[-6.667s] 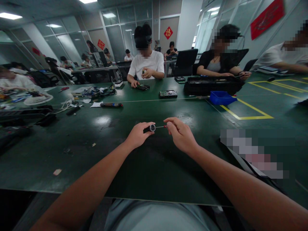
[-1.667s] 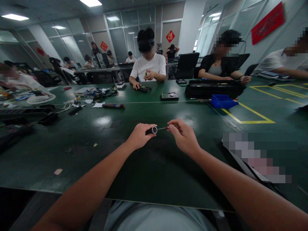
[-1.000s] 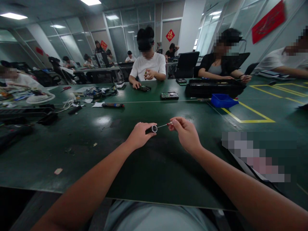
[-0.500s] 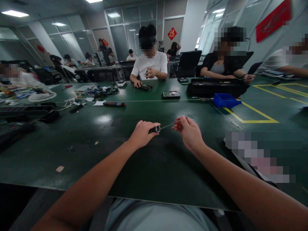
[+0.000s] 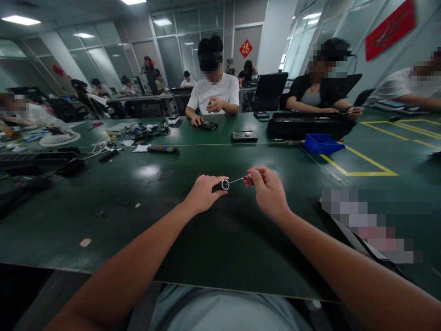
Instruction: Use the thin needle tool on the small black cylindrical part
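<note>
My left hand [image 5: 202, 192] grips a small black cylinder with a silver ring end [image 5: 224, 185], held just above the dark green table [image 5: 213, 239]. My right hand [image 5: 268, 191] pinches the red handle of a thin screwdriver [image 5: 241, 178]. Its metal shaft slants down to the left, and the tip sits at the cylinder's open end. Both hands hover near the table's middle, a short gap apart.
Across the table lie a hard drive [image 5: 244, 135], a blue bin [image 5: 321, 143], a black case [image 5: 310, 122], a pen-like tool [image 5: 162, 149] and tangled cables [image 5: 138, 131]. Several people sit working on the far side. Yellow tape lines [image 5: 358, 165] mark the right.
My right hand has lifted slightly, tilting the screwdriver from level to slanted, and drew back then in again. My left hand keeps hold of the cylinder in nearly the same place.
</note>
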A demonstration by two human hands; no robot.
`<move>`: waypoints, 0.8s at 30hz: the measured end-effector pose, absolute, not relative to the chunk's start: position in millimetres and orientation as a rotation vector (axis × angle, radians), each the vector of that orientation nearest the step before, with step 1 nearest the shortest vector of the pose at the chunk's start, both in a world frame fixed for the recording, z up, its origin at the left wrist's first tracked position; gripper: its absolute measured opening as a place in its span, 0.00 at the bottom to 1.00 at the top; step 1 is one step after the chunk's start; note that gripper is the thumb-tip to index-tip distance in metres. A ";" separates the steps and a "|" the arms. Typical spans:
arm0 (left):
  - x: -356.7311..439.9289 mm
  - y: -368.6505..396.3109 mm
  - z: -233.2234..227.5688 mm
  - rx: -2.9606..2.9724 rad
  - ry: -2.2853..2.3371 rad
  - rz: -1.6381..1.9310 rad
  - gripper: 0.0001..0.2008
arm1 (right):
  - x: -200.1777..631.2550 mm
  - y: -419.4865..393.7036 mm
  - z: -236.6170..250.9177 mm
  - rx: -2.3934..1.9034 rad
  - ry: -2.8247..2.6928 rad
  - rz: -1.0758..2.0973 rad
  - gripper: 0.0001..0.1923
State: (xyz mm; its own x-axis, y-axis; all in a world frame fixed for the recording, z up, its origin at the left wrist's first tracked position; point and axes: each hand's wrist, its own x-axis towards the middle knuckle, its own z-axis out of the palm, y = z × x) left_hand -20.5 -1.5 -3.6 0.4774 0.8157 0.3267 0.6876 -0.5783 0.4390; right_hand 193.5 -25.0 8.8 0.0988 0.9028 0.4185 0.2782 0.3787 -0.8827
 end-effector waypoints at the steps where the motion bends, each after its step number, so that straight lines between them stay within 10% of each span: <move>1: -20.5 -1.5 -3.7 2.483 1.280 0.746 0.20 | 194.0 -26.1 11.1 -1.163 -1.463 0.649 0.15; 24: -22.0 -2.4 -6.2 2.430 1.271 0.748 0.20 | 195.6 -34.7 17.1 -1.216 -1.731 0.464 0.13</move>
State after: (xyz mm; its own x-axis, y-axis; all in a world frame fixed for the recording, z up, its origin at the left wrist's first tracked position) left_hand -22.0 -2.4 -6.2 0.4738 0.8249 0.3083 0.6698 -0.5648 0.4820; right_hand 195.6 -34.7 17.1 -0.0683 0.8776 0.4744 0.5230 0.4364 -0.7321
